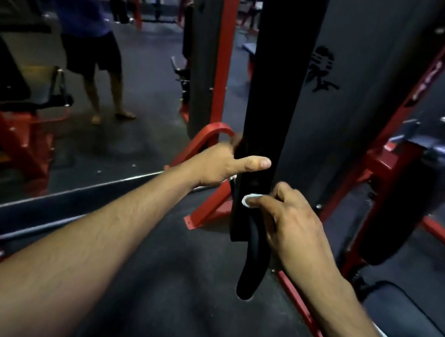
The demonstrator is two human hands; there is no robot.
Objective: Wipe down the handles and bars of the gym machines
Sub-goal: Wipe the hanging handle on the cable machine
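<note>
The wiping of one machine part looks under way. The left hand (223,162) grips the edge of a tall black pad (278,89), fingers curled behind it and thumb across the front. The right hand (283,223) pinches a small white cloth (250,200) against the pad's lower end, beside a black curved handle (253,263) that hangs below. Next the cloth probably needs to slide down onto that handle. The pad looks matte, dark and upright.
</note>
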